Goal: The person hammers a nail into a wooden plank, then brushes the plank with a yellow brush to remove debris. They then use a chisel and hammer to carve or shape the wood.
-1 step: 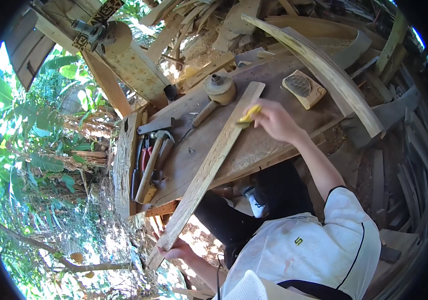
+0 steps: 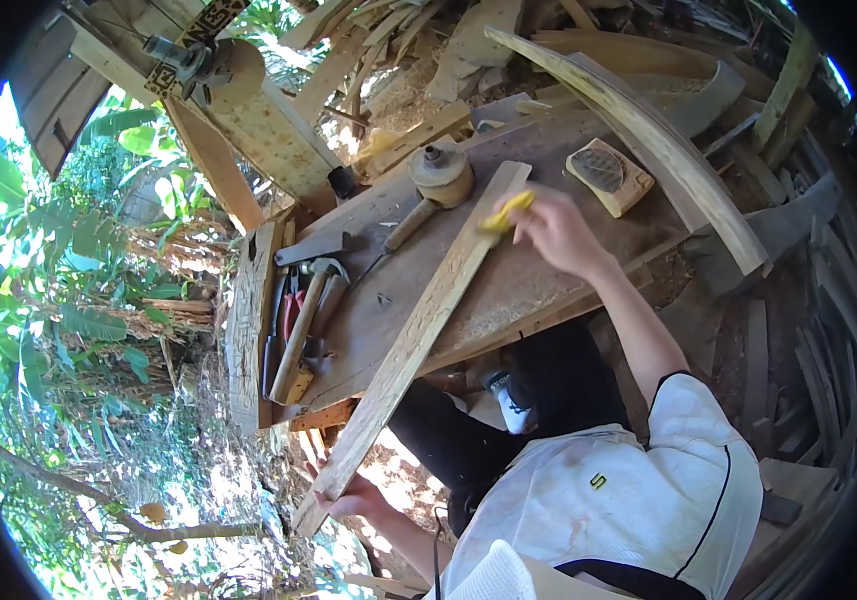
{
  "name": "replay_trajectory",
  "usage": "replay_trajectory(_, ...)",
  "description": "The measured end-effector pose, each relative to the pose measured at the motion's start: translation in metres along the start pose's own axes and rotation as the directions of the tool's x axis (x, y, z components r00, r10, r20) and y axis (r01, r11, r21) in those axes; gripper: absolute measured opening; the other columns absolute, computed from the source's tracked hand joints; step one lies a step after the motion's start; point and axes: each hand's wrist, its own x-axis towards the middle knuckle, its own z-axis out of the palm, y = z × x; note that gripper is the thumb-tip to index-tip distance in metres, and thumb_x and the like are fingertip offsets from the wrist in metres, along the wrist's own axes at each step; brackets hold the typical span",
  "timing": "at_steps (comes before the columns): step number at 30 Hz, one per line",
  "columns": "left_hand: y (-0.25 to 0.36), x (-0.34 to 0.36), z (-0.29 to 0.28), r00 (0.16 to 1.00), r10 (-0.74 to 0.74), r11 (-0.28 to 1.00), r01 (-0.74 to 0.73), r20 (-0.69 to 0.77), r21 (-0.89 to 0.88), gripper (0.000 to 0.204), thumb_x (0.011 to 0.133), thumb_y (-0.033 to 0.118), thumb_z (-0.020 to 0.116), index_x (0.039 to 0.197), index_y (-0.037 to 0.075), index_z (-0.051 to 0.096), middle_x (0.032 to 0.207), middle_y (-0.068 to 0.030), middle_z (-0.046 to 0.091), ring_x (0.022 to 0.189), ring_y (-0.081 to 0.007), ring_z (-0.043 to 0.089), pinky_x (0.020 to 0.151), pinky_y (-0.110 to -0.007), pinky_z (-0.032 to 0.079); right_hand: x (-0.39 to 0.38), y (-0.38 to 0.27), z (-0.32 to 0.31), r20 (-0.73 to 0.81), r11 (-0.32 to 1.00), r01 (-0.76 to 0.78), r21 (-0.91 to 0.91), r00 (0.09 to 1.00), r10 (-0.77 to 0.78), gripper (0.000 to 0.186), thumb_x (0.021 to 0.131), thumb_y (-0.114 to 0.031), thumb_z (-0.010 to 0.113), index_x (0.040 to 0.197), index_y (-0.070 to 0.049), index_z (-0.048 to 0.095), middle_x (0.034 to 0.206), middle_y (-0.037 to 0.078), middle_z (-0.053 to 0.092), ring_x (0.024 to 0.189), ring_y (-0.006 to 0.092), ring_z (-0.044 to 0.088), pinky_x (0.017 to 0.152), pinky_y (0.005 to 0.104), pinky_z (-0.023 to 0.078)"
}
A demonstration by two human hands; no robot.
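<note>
Yellow brush [image 2: 511, 211], seemingly, on plank [image 2: 415, 350]

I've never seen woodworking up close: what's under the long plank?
Under the long plank, the workbench shows either side of its upper stretch; past the workbench's edge, the left hand supports it. The plank hides the surface directly beneath and part of that hand.

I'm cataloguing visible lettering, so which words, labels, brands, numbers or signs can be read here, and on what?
Black-and-tan patterned strip, upper left: bold lettering, left uncopied here.
White short-sleeved shirt: one small yellow-and-black emblem, also uncopied.
White-and-dark shoe: any marking is too small to read.
Blurred yellow hand tool in the right hand: nothing legible.
Long pale wooden board in the left hand: no lettering visible.
</note>
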Motion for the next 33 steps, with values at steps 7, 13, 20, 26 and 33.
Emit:
replay_trajectory(7, 0.0, 0.0, 0.004, 0.997, -0.016, 0.999, 0.018, 0.079, -0.036, 0.066, 0.101, 0.046, 0.038, 0.151, 0.003, 0.046, 0.133, -0.018, 0.062, 0.129, -0.0342, 0.058, 0.118, -0.053, 0.04, -0.003, 0.013, 0.025, 0.1, 0.885, 0.166, -0.435, 0.986, -0.136, 0.019, 0.099, -0.013, 0.063, 0.118, -0.013, 0.07, 0.099, 0.007, 0.07, 0.085, 0.0295, 0.072, 0.069, 0.0385, 0.059)
replay_trajectory(13, 0.0, -0.002, 0.005, 0.998, -0.061, 0.997, 0.06, -0.02, -0.05, 0.058, 0.104, 0.042, 0.037, 0.146, 0.004, 0.05, 0.134, -0.0156, 0.063, 0.126, -0.033, 0.06, 0.117, -0.051, 0.043, 0.008, -0.001, 0.025, -0.172, 0.905, 0.057, -0.422, 0.975, -0.142, 0.017, 0.098, -0.011, 0.064, 0.114, -0.011, 0.069, 0.099, 0.009, 0.071, 0.087, 0.0309, 0.073, 0.071, 0.0413, 0.059)
replay_trajectory(20, 0.0, -0.004, -0.001, 0.986, -0.094, 0.99, 0.077, -0.141, -0.122, 0.057, 0.104, 0.041, 0.039, 0.139, -0.002, 0.053, 0.13, -0.0183, 0.065, 0.125, -0.0327, 0.062, 0.115, -0.05, 0.044, -0.055, -0.05, 0.098, 0.322, 0.963, 0.268, -0.024, 0.914, -0.246, 0.024, 0.092, -0.005, 0.068, 0.114, -0.014, 0.07, 0.098, 0.008, 0.072, 0.088, 0.0293, 0.073, 0.069, 0.0411, 0.058)
replay_trajectory(26, 0.002, -0.013, 0.008, 0.978, -0.133, 0.99, 0.122, -0.161, -0.076, 0.057, 0.109, 0.042, 0.034, 0.141, -0.001, 0.05, 0.136, -0.02, 0.061, 0.13, -0.0323, 0.057, 0.118, -0.05, 0.041, -0.04, -0.029, 0.082, -0.161, 0.931, 0.054, -0.36, 0.98, -0.119, 0.03, 0.089, 0.0, 0.067, 0.116, -0.015, 0.07, 0.101, 0.009, 0.072, 0.088, 0.0307, 0.073, 0.07, 0.039, 0.06)
replay_trajectory(33, -0.001, -0.011, 0.009, 0.993, -0.096, 0.989, 0.104, -0.07, 0.107, 0.059, 0.111, 0.049, 0.033, 0.142, 0.001, 0.047, 0.14, -0.0191, 0.058, 0.134, -0.0312, 0.054, 0.118, -0.049, 0.042, -0.091, -0.067, 0.113, 0.364, 0.979, 0.146, 0.14, 0.912, -0.188, 0.037, 0.083, 0.004, 0.07, 0.116, -0.014, 0.069, 0.107, 0.011, 0.069, 0.092, 0.0321, 0.071, 0.076, 0.0428, 0.058)
